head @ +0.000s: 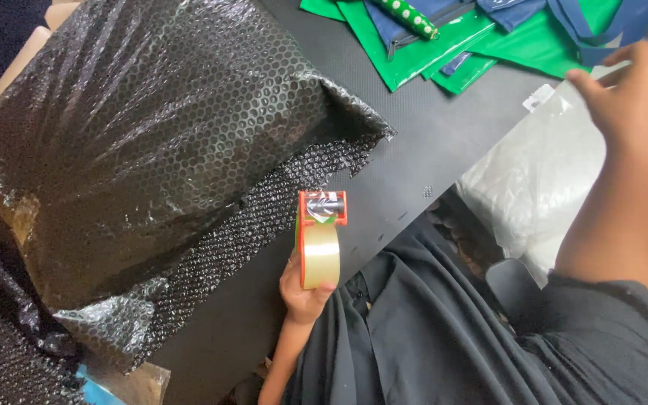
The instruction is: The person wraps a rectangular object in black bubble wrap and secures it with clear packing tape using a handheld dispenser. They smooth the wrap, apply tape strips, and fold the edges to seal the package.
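while gripping a tape dispenser (319, 240) in the left hand (303, 294), fingers closed round its clear roll, the person is sitting at a dark table (444, 127) edge; taping of the black bubble-wrap parcel (151, 127) seems in hand, and the dispenser sits just beside it. the right hand (631, 86) is reaching out, fingers loosely spread, possibly touching a clear plastic bag (556, 172). green pouches (421, 45) are lying beyond.

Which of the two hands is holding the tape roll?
The left hand, low in the middle, grips the tape roll with its orange cutter. The right hand is raised at upper right, holding no tape.
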